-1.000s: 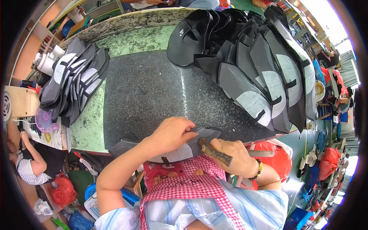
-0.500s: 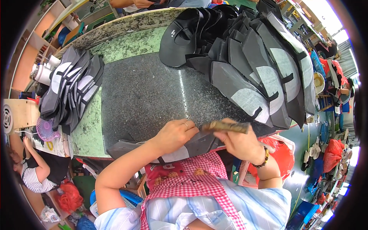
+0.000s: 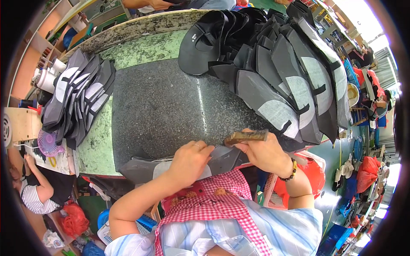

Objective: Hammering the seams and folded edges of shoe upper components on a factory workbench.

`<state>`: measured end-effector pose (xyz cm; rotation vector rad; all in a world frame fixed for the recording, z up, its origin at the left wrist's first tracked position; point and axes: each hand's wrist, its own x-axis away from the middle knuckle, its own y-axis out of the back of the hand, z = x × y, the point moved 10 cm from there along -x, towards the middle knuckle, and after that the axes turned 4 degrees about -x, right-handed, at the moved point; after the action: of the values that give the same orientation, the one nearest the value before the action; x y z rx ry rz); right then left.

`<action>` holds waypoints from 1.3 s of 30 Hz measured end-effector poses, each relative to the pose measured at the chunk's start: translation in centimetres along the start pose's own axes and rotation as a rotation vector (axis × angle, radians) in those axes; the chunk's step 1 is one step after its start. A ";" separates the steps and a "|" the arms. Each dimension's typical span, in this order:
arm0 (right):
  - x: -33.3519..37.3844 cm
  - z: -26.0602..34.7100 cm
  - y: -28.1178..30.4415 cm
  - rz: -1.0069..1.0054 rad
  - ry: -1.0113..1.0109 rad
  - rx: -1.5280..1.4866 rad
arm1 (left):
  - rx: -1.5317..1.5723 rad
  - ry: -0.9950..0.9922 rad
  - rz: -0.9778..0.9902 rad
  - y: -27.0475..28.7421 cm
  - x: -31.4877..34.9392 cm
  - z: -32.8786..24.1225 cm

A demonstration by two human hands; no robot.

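Observation:
At the table's near edge lies a dark grey sheet piece point(image 3: 224, 160) with a pale patch partly under my left forearm. My left hand point(image 3: 191, 161) has its fingers bent together on that piece's upper edge, pinching or pressing it. My right hand point(image 3: 265, 153) is closed round a short, worn brown wooden tool point(image 3: 250, 136). The tool's darker left end meets the piece's edge, just right of my left fingers; its exact kind I cannot make out. Beneath the piece's far edge is a black speckled work mat point(image 3: 158, 102).
A big pile of dark grey pieces with pale patches point(image 3: 277, 113) fills the right, black curved pieces point(image 3: 198, 49) behind it. A smaller stack point(image 3: 81, 98) stands left, near a purple fan point(image 3: 50, 143). Another person point(image 3: 40, 187) sits at lower left; a red bag point(image 3: 307, 173) hangs right.
My right hand has shifted slightly left and down with the tool, its left end now lower on the piece. My left hand has moved slightly left and down, uncovering more of the piece.

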<state>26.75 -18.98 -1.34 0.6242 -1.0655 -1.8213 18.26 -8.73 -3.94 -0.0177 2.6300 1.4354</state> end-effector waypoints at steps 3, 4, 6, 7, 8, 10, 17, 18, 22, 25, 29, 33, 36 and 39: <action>0.2 0.3 1.5 -0.144 -0.024 -0.075 | -0.278 -0.092 0.032 -0.7 0.7 -1.7; 0.3 0.6 0.5 -0.065 -0.027 -0.038 | -0.282 -0.091 0.035 -0.7 0.8 -1.9; 0.1 1.2 0.1 -0.003 -0.032 -0.006 | -0.427 -0.152 0.109 -1.5 1.2 -2.7; 0.1 1.0 0.0 -0.007 -0.027 -0.005 | -0.432 -0.151 0.106 -1.7 1.2 -2.8; 0.1 0.9 0.6 -0.098 0.001 -0.077 | -0.494 -0.172 0.095 -1.8 1.4 -3.2; 0.1 1.6 0.3 -0.143 0.123 -0.170 | -0.551 -0.203 0.080 -1.8 1.5 -3.3; -1.9 1.1 -0.5 0.033 0.054 0.054 | -0.305 -0.183 0.057 -1.1 1.3 -1.8; -1.9 2.0 1.4 -0.126 0.092 -0.080 | -0.313 -0.172 0.045 -1.1 1.3 -1.8; -0.6 4.5 -1.2 0.027 0.155 0.052 | -0.180 -0.146 -0.113 -0.1 2.2 -1.1; -1.6 2.5 1.8 -0.238 0.154 -0.021 | -0.109 -0.077 -0.182 -1.2 0.6 -0.5; -0.4 1.1 0.5 -0.010 0.010 0.202 | 0.029 0.099 -0.137 -0.5 -1.9 1.0; 0.3 -0.9 0.1 -0.017 -0.110 0.148 | 0.025 0.188 0.048 0.3 -0.4 2.9; -0.5 -0.5 1.2 -0.038 -0.062 0.102 | -0.211 0.078 -0.070 0.5 0.4 0.5; -2.0 0.1 3.2 -0.085 0.026 0.038 | -0.468 -0.039 -0.133 0.3 1.3 -1.1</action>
<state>29.06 -17.86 1.42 0.7240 -1.0733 -1.8649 16.85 -9.42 -3.27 -0.2072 2.1568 1.9371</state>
